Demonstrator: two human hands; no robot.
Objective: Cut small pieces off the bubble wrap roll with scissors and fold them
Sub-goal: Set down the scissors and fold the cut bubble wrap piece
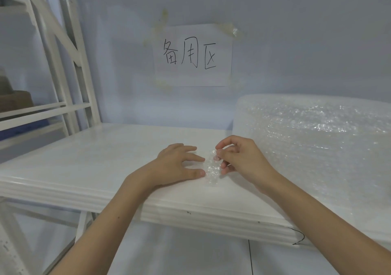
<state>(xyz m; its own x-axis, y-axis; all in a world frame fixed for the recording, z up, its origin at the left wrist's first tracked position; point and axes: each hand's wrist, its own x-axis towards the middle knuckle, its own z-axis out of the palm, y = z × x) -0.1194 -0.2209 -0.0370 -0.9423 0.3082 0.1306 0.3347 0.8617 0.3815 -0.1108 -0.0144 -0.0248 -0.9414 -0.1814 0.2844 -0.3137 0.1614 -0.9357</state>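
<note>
Both hands (213, 162) on bubble-wrap piece (212, 168)

A single wide-angle camera sat on the person's head, looking forward and down over a white table (84, 169) toward a wall with a taped paper sign (193, 55). It was close: both forearms reached in from the bottom edge, and straight lines bowed near the frame's borders.

2 bare forearms, no sleeves, rings or watch on either hand.
</note>
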